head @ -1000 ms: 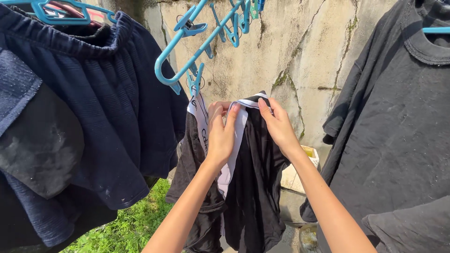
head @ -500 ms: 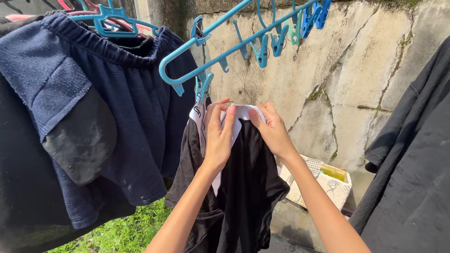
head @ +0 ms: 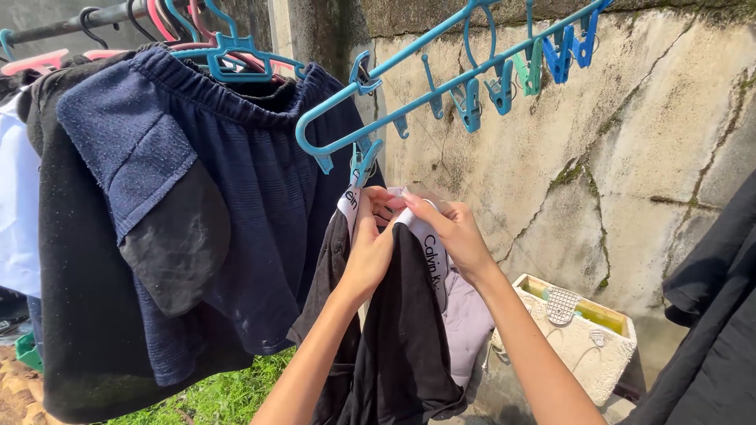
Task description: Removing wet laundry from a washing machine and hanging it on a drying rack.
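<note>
Beneath the blue peg hanger, left hand and right hand both pinch the white waistband of black underwear, fingers closed on it.

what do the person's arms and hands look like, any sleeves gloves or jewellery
Both forearms are bare as far as the frame shows, with no sleeve in view. The left hand and right hand wear no gloves, and no ring, watch or bracelet shows on either wrist. Both arms are slim, and the visible fingernails look short and unpainted.
</note>
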